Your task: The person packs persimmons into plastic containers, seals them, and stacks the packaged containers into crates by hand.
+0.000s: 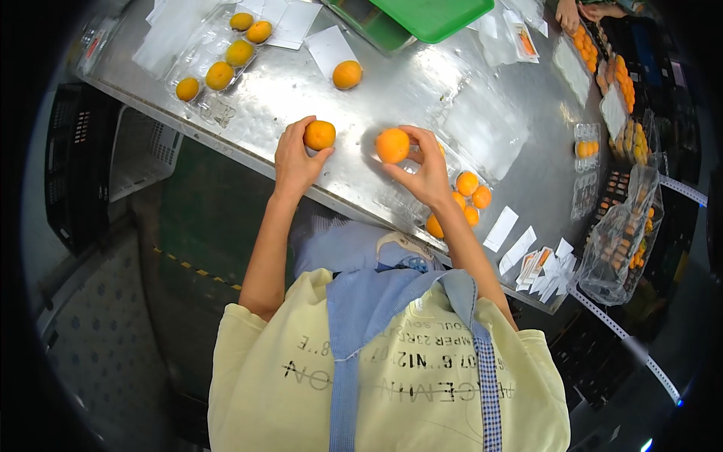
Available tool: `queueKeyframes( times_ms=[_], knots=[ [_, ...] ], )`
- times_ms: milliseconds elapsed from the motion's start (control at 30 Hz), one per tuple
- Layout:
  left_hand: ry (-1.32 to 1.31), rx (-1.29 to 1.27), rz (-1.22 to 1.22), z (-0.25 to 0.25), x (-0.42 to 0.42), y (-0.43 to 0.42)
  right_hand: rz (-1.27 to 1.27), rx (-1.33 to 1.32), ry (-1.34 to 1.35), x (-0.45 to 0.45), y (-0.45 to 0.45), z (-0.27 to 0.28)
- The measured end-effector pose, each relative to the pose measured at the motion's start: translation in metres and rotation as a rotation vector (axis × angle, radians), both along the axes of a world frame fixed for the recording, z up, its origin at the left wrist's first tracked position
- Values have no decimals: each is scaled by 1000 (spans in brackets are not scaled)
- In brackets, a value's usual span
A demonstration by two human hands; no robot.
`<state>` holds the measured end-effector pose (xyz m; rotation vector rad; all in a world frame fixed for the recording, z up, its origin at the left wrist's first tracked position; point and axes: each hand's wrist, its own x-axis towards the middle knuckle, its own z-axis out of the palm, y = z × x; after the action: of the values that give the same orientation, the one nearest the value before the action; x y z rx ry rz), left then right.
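Observation:
Near the front edge of the metal table (256,105), my left hand (296,160) grips an orange (320,135) between thumb and fingers. My right hand (428,169) pinches another orange (392,145), a little to the right. Close to my right forearm, several oranges (467,183) sit together in a clear plastic tray, partly hidden by that hand and arm. Beyond my hands a single orange (347,74) rests at the corner of a white paper sheet (331,50).
Clear trays at the far left hold several yellow-orange fruits (220,75). A green tray (433,16) stands at the back. Paper slips (546,271) lie at the right corner. Another person's hand (567,15) is at the far right, near more oranges. A crate (143,147) stands below left.

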<state>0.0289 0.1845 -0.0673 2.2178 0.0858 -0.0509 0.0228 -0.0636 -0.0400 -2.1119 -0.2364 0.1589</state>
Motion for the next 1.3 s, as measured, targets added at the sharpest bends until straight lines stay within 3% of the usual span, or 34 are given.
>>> queueKeyframes(
  times_ms=[267, 600, 733, 1300],
  knots=[
    [48, 15, -4, -4, 4, -2, -251, 172, 117, -45, -34, 18],
    [58, -5, 21, -9, 3, -2, -38, -295, -4, -76, -41, 27],
    [56, -3, 26, -10, 3, -2, 6, -322, -126, -80, -33, 24],
    [52, -20, 44, -15, 1, -3, 199, -464, -139, -76, -27, 20]
  ],
)
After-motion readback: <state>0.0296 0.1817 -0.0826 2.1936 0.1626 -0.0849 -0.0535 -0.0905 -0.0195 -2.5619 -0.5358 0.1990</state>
